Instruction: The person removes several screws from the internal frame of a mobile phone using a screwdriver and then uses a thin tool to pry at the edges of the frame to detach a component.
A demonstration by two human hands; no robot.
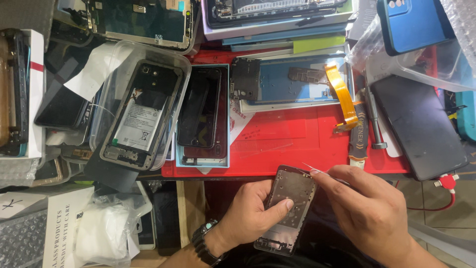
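Dark phone frame [287, 208], stripped, sits at 6 o'clock below the red mat [297, 134]; left hand [250, 213] grips it, fingers wrapped behind, thumb pressed on its face. Right hand [369, 211] at 5 o'clock, fingers pinched on thin metal tweezers [322, 172], tip over the frame's top edge. Opened phone with battery [141, 116] lies at 10 o'clock.

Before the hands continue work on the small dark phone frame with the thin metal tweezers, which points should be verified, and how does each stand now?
1. Left hand grips the small dark phone frame, thumb on its face: ok.
2. Right hand holds the thin metal tweezers: ok.
3. Tweezer tip at the frame's upper edge: ok; touching or not, cannot tell.
4. Frame held over the red work mat: not ok, it is below the mat's near edge.
5. Orange flex cable apart from the hands: ok.
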